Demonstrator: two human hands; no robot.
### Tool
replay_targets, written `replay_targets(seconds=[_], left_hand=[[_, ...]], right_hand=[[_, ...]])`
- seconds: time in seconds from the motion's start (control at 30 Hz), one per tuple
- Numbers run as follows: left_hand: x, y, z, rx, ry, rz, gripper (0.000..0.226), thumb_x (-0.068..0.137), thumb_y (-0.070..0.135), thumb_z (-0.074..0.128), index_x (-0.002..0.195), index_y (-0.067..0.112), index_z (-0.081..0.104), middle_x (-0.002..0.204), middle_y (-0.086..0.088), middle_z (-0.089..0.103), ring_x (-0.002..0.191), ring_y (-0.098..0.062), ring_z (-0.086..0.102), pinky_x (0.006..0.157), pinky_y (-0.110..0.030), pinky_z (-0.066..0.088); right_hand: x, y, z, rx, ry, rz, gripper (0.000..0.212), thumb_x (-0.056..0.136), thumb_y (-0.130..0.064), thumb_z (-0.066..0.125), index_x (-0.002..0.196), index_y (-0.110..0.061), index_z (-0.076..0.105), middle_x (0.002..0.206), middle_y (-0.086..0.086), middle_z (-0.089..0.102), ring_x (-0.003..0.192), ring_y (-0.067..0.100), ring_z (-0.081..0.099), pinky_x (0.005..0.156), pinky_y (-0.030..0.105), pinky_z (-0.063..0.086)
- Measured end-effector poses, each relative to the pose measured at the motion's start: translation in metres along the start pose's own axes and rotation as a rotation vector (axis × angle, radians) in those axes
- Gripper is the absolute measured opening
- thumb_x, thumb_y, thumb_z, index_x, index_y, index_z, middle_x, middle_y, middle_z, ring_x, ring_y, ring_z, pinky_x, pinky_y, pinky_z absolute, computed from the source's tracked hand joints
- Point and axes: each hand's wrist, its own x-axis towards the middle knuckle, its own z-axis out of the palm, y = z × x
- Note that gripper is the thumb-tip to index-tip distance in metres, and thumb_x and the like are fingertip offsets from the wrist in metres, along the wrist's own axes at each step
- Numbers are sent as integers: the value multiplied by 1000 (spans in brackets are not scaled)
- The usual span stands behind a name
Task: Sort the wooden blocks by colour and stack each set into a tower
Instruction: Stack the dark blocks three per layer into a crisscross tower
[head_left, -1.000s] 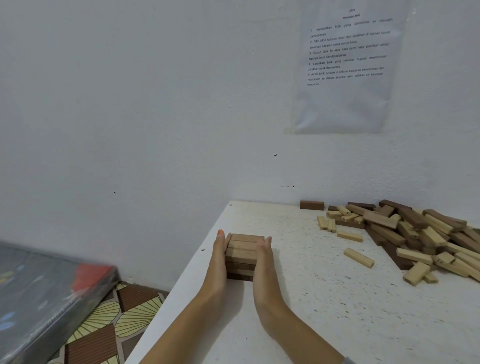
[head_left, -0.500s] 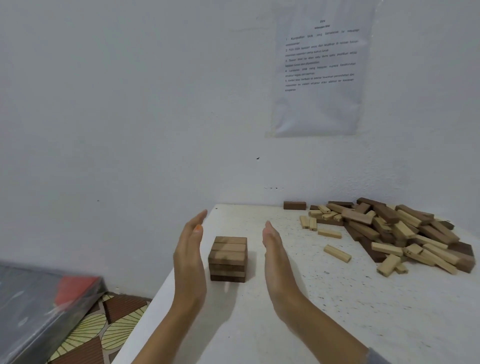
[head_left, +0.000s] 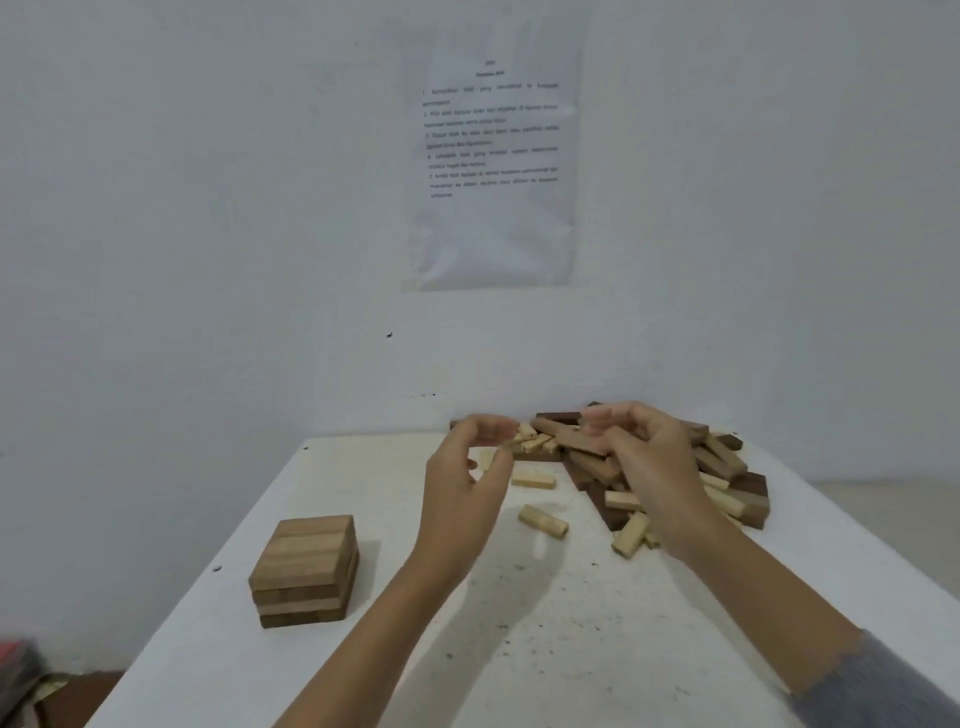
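Observation:
A short tower of brown blocks (head_left: 306, 569) stands near the table's left edge, with nothing touching it. A mixed pile of brown and pale wooden blocks (head_left: 727, 478) lies at the far right against the wall. Both hands are over the pile's left side. My left hand (head_left: 467, 488) hovers with curved fingers and thumb apart, just short of some small pale blocks (head_left: 530, 441). My right hand (head_left: 649, 462) arches over a long brown block (head_left: 561, 436), its fingertips close to it and holding nothing that I can see. Two pale blocks (head_left: 543, 520) lie loose in front.
The white table (head_left: 519, 649) ends on the left at a drop to the floor. A white wall with a printed sheet (head_left: 493, 171) stands right behind the pile. A dark and red object (head_left: 15, 670) shows at the bottom left.
Both hands have left the sides of the brown tower and moved right and forward to the block pile. My view has turned to the right, so the tower now lies to the left.

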Motion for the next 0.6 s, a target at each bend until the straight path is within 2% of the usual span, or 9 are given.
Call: replay_targets(seconds=[0.1,0.2,0.27,0.37,0.47,0.53,0.6], left_hand=[[25,-10,25,-7,-25,-9,27,85,-4,54,97,17,66,98,9,68,90,4,59,72,-7,40],[49,-23,50,-5,-59,-45,24,84,-5,54,95,13,67,95,8,68,86,5,58,69,-5,42],[63,-33,66,28,-116,-59,22,85,-1,56,96,14,67,97,6,68,90,2,58,74,-10,43],[78,-47,88,165,-231,-18,23,86,3,58,101,18,67,104,7,65,98,-6,56,83,-18,45],[89,-61,104,328,-345,77,32,88,-2,54,106,21,67,115,6,63,110,-11,52,95,-28,42],[96,-71,111,438,-397,117,44,84,-7,50,109,25,66,120,6,62,118,-16,49,102,-38,37],[100,-77,114,569,-443,110,52,82,-9,48,116,28,62,127,8,58,124,-19,44,105,-41,30]], right_hand=[[30,5,-30,-61,93,20,27,88,2,53,82,-18,70,87,4,69,72,13,56,64,23,44],[59,16,-50,-129,123,52,25,87,-3,58,82,-22,73,90,13,72,75,19,56,71,32,46],[74,23,-58,-191,139,77,21,88,-6,60,83,-22,73,90,13,73,77,23,59,73,33,49],[92,35,-60,-270,124,113,12,89,-14,64,86,-22,73,88,-1,71,89,15,64,74,27,49],[101,48,-54,-336,110,135,12,88,-21,67,95,-15,73,93,-2,70,90,13,64,72,25,49],[102,53,-49,-497,98,117,16,86,-28,69,93,-14,69,86,-1,68,79,12,61,64,25,47],[101,58,-45,-739,82,105,21,84,-39,69,86,-19,63,80,-1,64,79,16,60,60,25,43]])
